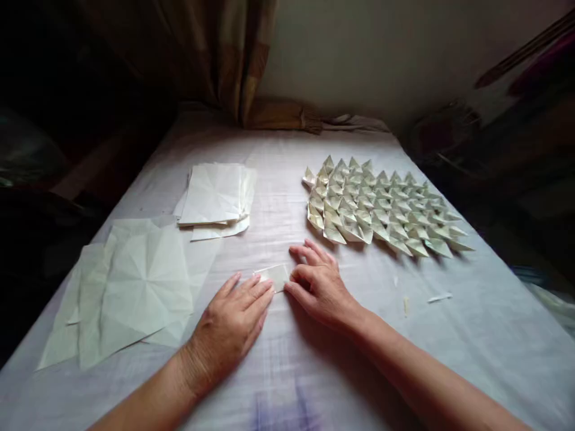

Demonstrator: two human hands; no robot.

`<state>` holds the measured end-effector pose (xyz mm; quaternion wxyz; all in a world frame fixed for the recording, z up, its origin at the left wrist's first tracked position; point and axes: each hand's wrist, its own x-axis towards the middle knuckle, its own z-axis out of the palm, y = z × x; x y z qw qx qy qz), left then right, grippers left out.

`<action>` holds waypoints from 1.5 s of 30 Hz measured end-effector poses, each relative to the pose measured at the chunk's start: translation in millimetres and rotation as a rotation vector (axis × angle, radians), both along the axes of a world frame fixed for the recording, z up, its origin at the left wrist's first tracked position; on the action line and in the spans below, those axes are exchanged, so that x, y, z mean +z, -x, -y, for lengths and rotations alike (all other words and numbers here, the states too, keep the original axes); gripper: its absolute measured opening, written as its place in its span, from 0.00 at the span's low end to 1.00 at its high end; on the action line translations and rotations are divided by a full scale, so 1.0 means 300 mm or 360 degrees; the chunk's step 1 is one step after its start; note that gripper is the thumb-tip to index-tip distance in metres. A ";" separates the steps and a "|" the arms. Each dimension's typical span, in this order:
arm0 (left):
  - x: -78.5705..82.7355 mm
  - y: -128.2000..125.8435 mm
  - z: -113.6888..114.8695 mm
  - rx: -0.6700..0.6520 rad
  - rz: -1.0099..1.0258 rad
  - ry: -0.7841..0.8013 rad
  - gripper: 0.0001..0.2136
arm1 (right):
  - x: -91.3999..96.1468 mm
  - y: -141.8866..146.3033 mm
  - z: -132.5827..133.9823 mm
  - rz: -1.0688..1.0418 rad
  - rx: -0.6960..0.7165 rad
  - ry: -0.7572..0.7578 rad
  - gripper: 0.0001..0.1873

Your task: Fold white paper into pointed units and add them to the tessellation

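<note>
A small folded piece of white paper point(275, 276) lies on the pale cloth-covered table point(287, 371) between my hands. My left hand point(233, 320) rests flat with its fingers stretched out, the fingertips touching the paper's lower left edge. My right hand point(317, 281) lies on the paper's right side, fingers partly curled and pressing down on its edge. Neither hand lifts the paper off the table.
Several folded paper triangles point(381, 209) lie in rows at the right. A stack of creased white sheets point(215, 194) sits at centre left, and larger creased sheets point(130, 287) lie spread at the left. Small paper scraps point(439, 297) lie at the right. A curtain hangs behind.
</note>
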<state>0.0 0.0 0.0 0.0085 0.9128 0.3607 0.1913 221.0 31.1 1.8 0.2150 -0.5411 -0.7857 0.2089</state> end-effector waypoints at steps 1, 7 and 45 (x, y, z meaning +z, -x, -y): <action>0.000 -0.001 0.001 0.0006 0.0011 -0.0004 0.16 | -0.003 0.001 0.004 0.0002 0.0001 -0.0003 0.06; 0.000 0.000 0.001 0.0015 0.0042 -0.0003 0.17 | -0.024 0.005 0.015 -0.0071 -0.0070 -0.0033 0.03; 0.011 0.080 0.023 0.0075 -0.0101 -0.0035 0.15 | -0.003 -0.060 0.115 0.0531 0.0549 0.0026 0.34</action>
